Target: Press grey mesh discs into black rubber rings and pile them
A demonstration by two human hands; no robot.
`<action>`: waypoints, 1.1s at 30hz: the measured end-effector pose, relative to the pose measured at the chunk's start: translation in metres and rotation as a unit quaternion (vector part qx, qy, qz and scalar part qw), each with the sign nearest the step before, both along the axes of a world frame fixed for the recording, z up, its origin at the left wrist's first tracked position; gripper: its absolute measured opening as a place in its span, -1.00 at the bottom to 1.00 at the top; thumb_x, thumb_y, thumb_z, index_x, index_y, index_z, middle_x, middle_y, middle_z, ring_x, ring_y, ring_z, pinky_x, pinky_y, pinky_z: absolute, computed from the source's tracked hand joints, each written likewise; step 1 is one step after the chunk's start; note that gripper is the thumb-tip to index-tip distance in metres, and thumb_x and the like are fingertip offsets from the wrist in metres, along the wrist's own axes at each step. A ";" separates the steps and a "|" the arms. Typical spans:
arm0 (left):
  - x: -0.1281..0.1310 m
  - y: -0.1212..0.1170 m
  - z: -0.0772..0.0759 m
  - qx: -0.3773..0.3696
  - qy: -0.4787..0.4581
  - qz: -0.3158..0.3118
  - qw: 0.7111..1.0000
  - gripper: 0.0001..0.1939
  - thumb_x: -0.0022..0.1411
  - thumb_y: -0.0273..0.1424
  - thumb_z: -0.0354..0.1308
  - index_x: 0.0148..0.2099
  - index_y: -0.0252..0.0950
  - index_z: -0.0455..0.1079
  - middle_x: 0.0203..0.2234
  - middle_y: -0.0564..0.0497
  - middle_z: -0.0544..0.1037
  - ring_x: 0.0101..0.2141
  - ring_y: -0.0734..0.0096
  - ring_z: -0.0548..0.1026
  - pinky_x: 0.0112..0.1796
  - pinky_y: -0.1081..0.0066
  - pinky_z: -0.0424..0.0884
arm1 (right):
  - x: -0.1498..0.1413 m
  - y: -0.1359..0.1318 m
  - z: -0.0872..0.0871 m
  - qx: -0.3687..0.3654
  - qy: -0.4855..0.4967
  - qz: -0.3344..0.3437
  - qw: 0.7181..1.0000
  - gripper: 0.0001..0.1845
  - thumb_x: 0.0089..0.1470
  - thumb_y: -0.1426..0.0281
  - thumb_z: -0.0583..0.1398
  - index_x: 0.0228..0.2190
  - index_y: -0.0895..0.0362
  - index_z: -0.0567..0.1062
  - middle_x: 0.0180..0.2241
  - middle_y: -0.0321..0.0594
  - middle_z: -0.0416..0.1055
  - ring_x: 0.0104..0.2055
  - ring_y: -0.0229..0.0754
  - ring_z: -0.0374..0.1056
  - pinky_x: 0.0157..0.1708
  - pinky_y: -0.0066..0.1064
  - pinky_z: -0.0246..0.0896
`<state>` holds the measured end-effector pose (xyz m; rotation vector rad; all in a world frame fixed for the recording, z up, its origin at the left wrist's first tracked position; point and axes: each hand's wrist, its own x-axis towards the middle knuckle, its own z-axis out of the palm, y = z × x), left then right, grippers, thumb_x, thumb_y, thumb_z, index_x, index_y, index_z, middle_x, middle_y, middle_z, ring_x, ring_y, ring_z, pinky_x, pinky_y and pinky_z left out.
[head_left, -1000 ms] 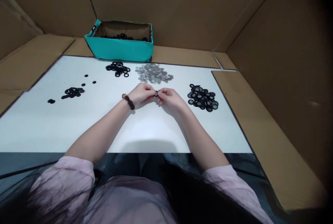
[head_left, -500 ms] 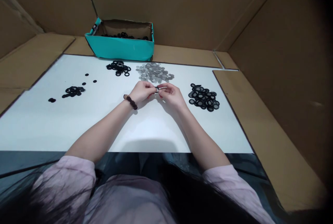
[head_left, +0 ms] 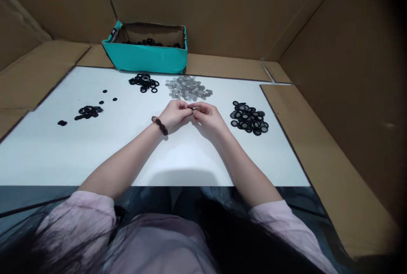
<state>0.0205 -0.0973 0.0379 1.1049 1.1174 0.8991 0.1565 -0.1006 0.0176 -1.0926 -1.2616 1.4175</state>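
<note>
My left hand (head_left: pixel 177 112) and my right hand (head_left: pixel 208 115) meet over the middle of the white table, both closed in a pinch. Between their fingertips is a small black ring (head_left: pixel 191 111), mostly covered by the thumbs and fingers; whether a disc sits in it I cannot tell. Just beyond the hands lies a heap of grey discs (head_left: pixel 189 88). A pile of black rings (head_left: pixel 144 82) is further left. To the right of my right hand is a pile of black rings with grey discs in their centres (head_left: pixel 248 118).
A turquoise box (head_left: pixel 146 58) with black rings inside stands at the back. Another pile of black pieces (head_left: pixel 89 112) and a few loose black discs (head_left: pixel 62 123) lie on the left of the white table (head_left: pixel 127 155). Cardboard walls (head_left: pixel 333 53) close in the back and sides.
The fingers have closed further over the black ring, and less of it shows. Both hands stay in nearly the same place. The piles look unchanged.
</note>
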 end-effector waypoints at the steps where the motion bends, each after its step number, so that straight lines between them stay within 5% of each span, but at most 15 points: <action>1: 0.000 0.000 -0.003 -0.011 -0.014 -0.031 0.999 -0.79 -0.01 -0.67 0.07 -0.60 -0.36 0.24 -0.79 0.16 0.23 -0.69 0.65 0.23 -0.58 0.57 0.13 | 0.004 0.001 0.001 -0.011 -0.009 0.018 1.000 -0.83 -0.15 0.46 0.18 -0.40 0.18 0.50 -0.64 -0.36 0.26 -0.58 -0.37 0.14 -0.56 -0.48 0.09; 4: 0.001 0.002 -0.009 -0.014 -0.036 -0.067 0.997 -0.78 0.02 -0.66 0.07 -0.61 -0.36 0.25 -0.80 0.14 0.23 -0.69 0.64 0.24 -0.58 0.57 0.14 | 0.011 0.004 0.005 -0.027 -0.032 0.052 0.998 -0.79 -0.16 0.48 0.18 -0.37 0.18 0.49 -0.66 -0.37 0.27 -0.58 -0.35 0.17 -0.55 -0.48 0.08; 8: 0.000 0.004 -0.011 -0.007 -0.052 -0.014 0.999 -0.74 0.02 -0.70 0.05 -0.62 -0.35 0.20 -0.80 0.15 0.21 -0.69 0.65 0.24 -0.56 0.57 0.17 | 0.012 0.003 0.007 -0.035 -0.031 0.051 0.998 -0.73 -0.18 0.50 0.17 -0.31 0.13 0.42 -0.67 -0.42 0.27 -0.59 -0.33 0.21 -0.51 -0.47 0.13; 13: -0.002 0.004 -0.014 -0.026 -0.022 -0.131 0.991 -0.74 0.02 -0.68 0.09 -0.63 -0.37 0.22 -0.78 0.12 0.24 -0.68 0.66 0.24 -0.57 0.58 0.13 | 0.014 0.003 0.008 -0.052 -0.053 0.095 0.993 -0.87 -0.18 0.49 0.15 -0.46 0.19 0.46 -0.68 -0.38 0.25 -0.61 -0.37 0.13 -0.55 -0.49 0.06; 18: -0.001 0.005 -0.016 -0.007 -0.055 -0.031 0.998 -0.71 0.01 -0.69 0.05 -0.65 -0.33 0.15 -0.80 0.17 0.15 -0.68 0.66 0.21 -0.56 0.57 0.13 | 0.014 0.004 0.006 -0.029 -0.046 0.068 0.996 -0.74 -0.22 0.50 0.17 -0.35 0.12 0.43 -0.70 -0.46 0.24 -0.62 -0.35 0.15 -0.54 -0.49 0.07; 23: -0.006 0.003 -0.011 -0.017 -0.006 -0.166 0.986 -0.75 0.02 -0.64 0.09 -0.63 -0.35 0.22 -0.77 0.11 0.23 -0.67 0.65 0.20 -0.59 0.56 0.04 | 0.020 0.006 0.006 -0.038 -0.065 0.123 0.990 -0.85 -0.20 0.46 0.17 -0.46 0.18 0.50 -0.69 -0.37 0.26 -0.61 -0.35 0.13 -0.55 -0.47 0.04; 27: -0.008 0.004 -0.010 -0.014 -0.031 -0.129 0.991 -0.71 0.01 -0.64 0.09 -0.66 -0.33 0.16 -0.78 0.14 0.17 -0.67 0.65 0.17 -0.56 0.55 0.06 | 0.022 0.006 0.007 -0.025 -0.070 0.127 0.989 -0.79 -0.20 0.48 0.18 -0.41 0.17 0.53 -0.71 -0.40 0.25 -0.61 -0.35 0.12 -0.55 -0.48 0.03; 33: -0.013 0.006 -0.006 -0.033 0.027 -0.221 0.974 -0.83 -0.05 -0.62 0.14 -0.63 -0.39 0.32 -0.74 0.09 0.27 -0.65 0.65 0.19 -0.57 0.55 0.06 | 0.024 0.003 0.009 -0.028 -0.088 0.197 0.976 -0.82 -0.17 0.45 0.22 -0.39 0.17 0.51 -0.68 -0.38 0.30 -0.59 -0.34 0.17 -0.54 -0.48 0.08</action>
